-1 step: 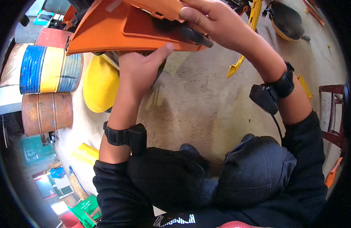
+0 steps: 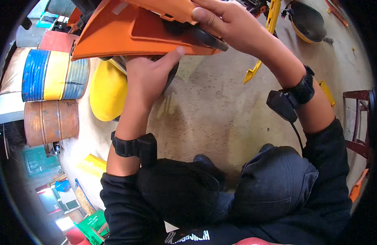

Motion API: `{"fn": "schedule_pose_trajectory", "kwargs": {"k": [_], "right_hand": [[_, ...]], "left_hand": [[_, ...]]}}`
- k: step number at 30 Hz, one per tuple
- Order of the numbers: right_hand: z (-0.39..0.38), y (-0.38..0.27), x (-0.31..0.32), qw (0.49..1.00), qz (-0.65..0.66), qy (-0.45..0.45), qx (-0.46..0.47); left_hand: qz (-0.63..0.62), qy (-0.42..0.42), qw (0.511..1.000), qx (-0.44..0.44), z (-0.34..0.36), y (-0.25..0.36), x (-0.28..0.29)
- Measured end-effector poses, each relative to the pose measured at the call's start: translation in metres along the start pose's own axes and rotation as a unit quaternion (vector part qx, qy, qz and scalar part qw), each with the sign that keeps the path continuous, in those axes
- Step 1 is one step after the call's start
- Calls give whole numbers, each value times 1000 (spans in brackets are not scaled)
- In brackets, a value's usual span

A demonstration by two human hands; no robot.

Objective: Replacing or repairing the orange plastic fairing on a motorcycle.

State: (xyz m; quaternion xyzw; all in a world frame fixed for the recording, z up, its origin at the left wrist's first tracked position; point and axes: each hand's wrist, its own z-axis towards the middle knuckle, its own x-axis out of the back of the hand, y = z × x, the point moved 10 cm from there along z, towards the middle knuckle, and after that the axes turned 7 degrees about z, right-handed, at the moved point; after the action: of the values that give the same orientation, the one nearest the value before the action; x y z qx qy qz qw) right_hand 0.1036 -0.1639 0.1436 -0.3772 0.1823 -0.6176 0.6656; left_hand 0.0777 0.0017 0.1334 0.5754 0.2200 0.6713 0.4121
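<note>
Head camera showed both bare hands at the top, busy with a big, pointed orange plastic panel (image 2: 110,36). The left hand (image 2: 145,77) was partly closed on its lower edge, thumb in front, fingers hidden behind. The right hand (image 2: 233,28) was half curled, its thumb by the end of a smaller orange plastic strip (image 2: 168,8); I couldn't tell how tightly it held. Almost nothing had changed from the picture just before (the left hand had slid a tiny bit left), so the work looked like a steady hold. A shiny black curved piece (image 2: 215,41) showed under the right hand. Near the left wrist was a smooth, round-ended yellow panel (image 2: 108,92). Farther left were a blue-and-yellow striped drum (image 2: 55,75) and a rusty brown metal drum (image 2: 51,122). On the right, a black-and-yellow bowl-shaped shell (image 2: 307,20) lay on the grey-brown floor (image 2: 221,106).
</note>
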Motion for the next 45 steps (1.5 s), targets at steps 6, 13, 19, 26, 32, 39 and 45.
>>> {"fn": "schedule_pose_trajectory", "kwargs": {"k": [6, 13, 19, 26, 32, 39, 45], "right_hand": [[-6, 7, 3, 965, 49, -156, -205], [-11, 34, 2, 986, -30, -137, -89], [-56, 64, 14, 982, -118, 54, 139], [-120, 93, 17, 979, -63, 188, 57], [-134, 109, 12, 960, -201, 194, 26], [-114, 120, 14, 964, -216, 155, 6], [-76, 90, 47, 984, -31, 83, -155]], "left_hand": [[60, 27, 996, 57, 3, -6, 12], [40, 84, 995, -28, 8, 17, 22], [-5, 95, 995, 13, 4, 13, 12], [-74, 82, 992, 56, -2, 2, 13], [-140, 75, 986, 53, 0, -4, 16], [-218, 30, 972, 85, 12, -25, 13], [-192, 39, 966, 168, 4, -11, -6]]}}
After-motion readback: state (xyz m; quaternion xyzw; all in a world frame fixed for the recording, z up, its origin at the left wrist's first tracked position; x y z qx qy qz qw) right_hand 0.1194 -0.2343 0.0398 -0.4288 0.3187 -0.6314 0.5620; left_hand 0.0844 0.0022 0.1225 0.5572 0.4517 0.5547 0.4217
